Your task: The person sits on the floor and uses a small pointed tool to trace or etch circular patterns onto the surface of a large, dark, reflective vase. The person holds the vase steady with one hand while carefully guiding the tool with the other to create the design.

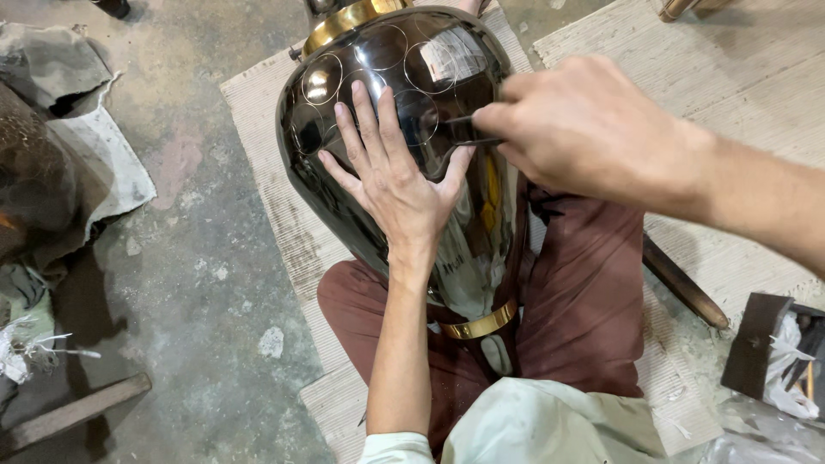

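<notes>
A large dark polished metal vase [404, 129] lies tilted across the person's lap, its brass neck band [344, 21] toward 12 o'clock and a second brass band [481, 325] near the knees at 6 o'clock. The left hand [391, 172] is spread flat and open on the vase's belly, fingers fanned, bracing it without gripping. The right hand [584, 129], coming in from 3 o'clock, is clenched around a thin dark engraving tool [468, 129] whose tip meets the surface just beside the left thumb. Several scribed circles [322, 77] already show toward 11 o'clock of the left hand. Judging by this, the marking of circles on the shoulder is under way, roughly mid-pattern; continuing it seems to call for a steady brace and a controlled tool tip so the line does not skid on the slick curve. A woven mat [258, 103] lies beneath.
</notes>
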A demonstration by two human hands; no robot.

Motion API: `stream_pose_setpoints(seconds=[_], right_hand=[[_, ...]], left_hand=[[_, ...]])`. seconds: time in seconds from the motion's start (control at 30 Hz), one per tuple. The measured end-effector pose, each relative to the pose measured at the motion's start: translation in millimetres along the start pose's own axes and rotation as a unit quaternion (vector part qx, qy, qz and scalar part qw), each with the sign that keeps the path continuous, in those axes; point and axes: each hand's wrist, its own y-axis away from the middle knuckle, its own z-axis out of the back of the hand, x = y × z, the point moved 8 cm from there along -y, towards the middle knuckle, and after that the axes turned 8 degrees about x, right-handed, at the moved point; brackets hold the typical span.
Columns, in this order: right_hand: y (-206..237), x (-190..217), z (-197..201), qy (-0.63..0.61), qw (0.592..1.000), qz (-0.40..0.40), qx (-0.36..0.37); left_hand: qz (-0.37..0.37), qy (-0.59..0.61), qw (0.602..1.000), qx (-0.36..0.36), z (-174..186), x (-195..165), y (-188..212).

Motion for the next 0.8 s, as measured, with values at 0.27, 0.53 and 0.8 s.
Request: stream_pose_setpoints(seconds=[0.27,0.53,0.8], right_hand=[[26,-20,-18,-0.14,0.984,-0.103,-0.036],[30,-19,-15,-0.131,0.984,-0.101,-0.061],[33,-19,-12,-0.146,0.982,-0.089,-0.076]], left_hand=[[-0.011,0.004,1.0,-0.011,-3,-1,-1],[-0.005,0.005,1.0,0.001,-5,-3,0],[-0.002,0.002,1.0,0.002,-7,-2,1]])
